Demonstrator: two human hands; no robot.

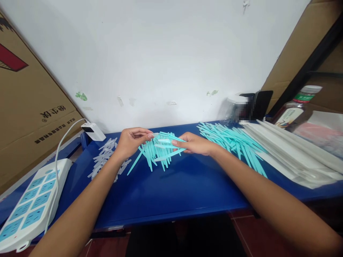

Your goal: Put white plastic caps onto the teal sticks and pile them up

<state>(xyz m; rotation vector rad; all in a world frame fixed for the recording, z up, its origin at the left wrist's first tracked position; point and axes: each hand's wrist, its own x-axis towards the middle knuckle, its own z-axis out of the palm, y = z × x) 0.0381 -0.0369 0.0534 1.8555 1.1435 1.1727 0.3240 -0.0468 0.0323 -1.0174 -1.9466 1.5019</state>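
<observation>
My left hand (132,140) and my right hand (193,143) meet over a small heap of teal plastic sticks (155,153) on the blue table (182,189). Both hands pinch a pale clear strip (163,140) stretched between their fingertips, just above the heap. The right hand's fingers also rest against a teal stick. A pile of clear white plastic pieces (105,157) lies just left of my left wrist. A larger heap of teal sticks (233,142) spreads out to the right of my right hand.
A white and blue power strip (32,203) lies at the table's left edge, its cable running to a white plug (92,131). Stacked clear plastic sleeves (294,157) cover the right side. A bottle (293,110), dark objects and cardboard boxes (29,117) stand along the wall.
</observation>
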